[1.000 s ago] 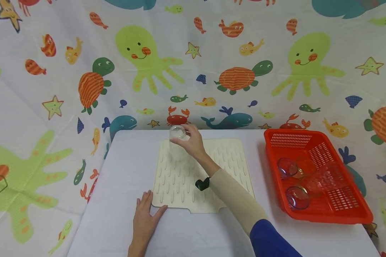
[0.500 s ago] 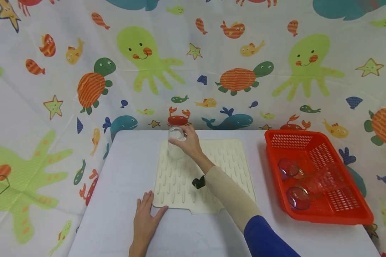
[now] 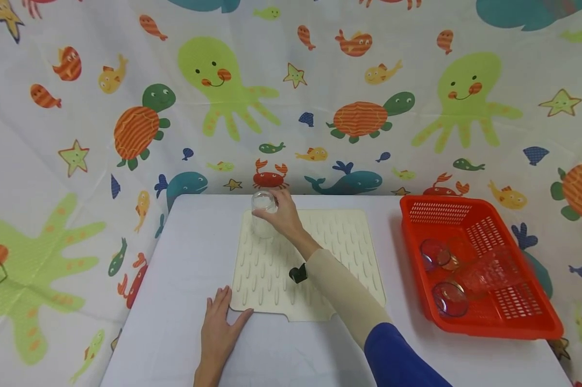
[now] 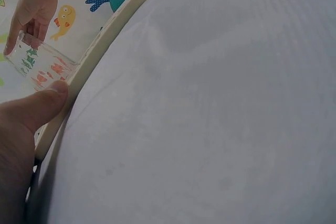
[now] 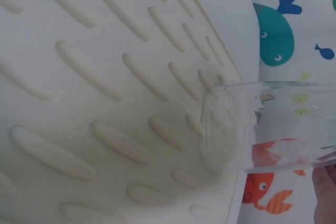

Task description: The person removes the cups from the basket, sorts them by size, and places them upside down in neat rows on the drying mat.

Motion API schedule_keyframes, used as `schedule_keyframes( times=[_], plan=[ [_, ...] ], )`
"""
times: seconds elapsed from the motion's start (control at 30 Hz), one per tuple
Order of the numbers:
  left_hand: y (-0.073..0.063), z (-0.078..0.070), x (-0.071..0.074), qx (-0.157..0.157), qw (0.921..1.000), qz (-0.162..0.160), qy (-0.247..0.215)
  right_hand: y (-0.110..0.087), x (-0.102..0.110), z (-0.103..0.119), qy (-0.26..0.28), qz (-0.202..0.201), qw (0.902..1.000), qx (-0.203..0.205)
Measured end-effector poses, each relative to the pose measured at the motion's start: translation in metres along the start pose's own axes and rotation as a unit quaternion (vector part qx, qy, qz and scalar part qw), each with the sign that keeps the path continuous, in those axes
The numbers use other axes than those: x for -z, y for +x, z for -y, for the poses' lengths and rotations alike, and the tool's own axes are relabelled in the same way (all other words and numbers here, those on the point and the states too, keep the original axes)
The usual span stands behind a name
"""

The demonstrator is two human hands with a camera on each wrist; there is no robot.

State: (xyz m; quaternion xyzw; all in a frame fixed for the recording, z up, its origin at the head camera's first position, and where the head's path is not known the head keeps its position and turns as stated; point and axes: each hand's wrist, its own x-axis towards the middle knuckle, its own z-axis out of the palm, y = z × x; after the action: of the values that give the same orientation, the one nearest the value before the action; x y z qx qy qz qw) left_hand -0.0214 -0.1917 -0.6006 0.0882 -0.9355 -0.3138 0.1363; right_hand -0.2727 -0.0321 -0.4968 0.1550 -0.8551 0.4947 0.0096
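My right hand (image 3: pixel 283 214) grips the upper end of a clear drinking glass (image 3: pixel 263 220) between thumb and fingers. The glass stands near the far left corner of a cream ribbed drying mat (image 3: pixel 315 301). In the right wrist view the lower end of the glass (image 5: pixel 226 129) is right at the mat, and only a bit of the fingers shows at the edge. My left hand (image 3: pixel 217 328) lies with fingers stretched at the near left corner of the mat. Its thumb (image 4: pixel 50 98) touches the mat's edge in the left wrist view.
A red plastic basket (image 3: pixel 494 325) stands on the right of the white-covered table (image 3: pixel 194 242). Several glasses lie in it, two of them showing round ends (image 3: pixel 449 299). A curtain (image 3: pixel 291 129) printed with sea animals closes off the back and left side.
My right hand has brought the glass down to the mat, a little towards me and to the left. My left hand has stayed in place.
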Motion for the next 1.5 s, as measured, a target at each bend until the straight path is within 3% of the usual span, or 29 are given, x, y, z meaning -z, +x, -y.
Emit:
schedule_keyframes(
  times=[0.33, 0.83, 1.17, 1.5],
  plan=[
    [0.000, -0.001, 0.002, 0.006, 0.9999, 0.007, 0.005, 0.000, 0.005, 0.004, -0.030, 0.024, 0.9990, -0.023],
    [0.001, 0.003, -0.001, 0.001, 0.9999, -0.009, 0.006, -0.007, 0.023, 0.020, -0.039, -0.017, 0.9991, 0.003],
    [0.002, 0.003, -0.002, -0.002, 0.9999, -0.011, 0.004, -0.024, 0.047, 0.045, 0.017, -0.048, 0.9976, 0.047],
    [0.003, 0.002, -0.002, 0.011, 0.9999, 0.003, 0.004, -0.040, 0.082, 0.064, -0.014, -0.076, 0.9905, 0.114]
  ],
)
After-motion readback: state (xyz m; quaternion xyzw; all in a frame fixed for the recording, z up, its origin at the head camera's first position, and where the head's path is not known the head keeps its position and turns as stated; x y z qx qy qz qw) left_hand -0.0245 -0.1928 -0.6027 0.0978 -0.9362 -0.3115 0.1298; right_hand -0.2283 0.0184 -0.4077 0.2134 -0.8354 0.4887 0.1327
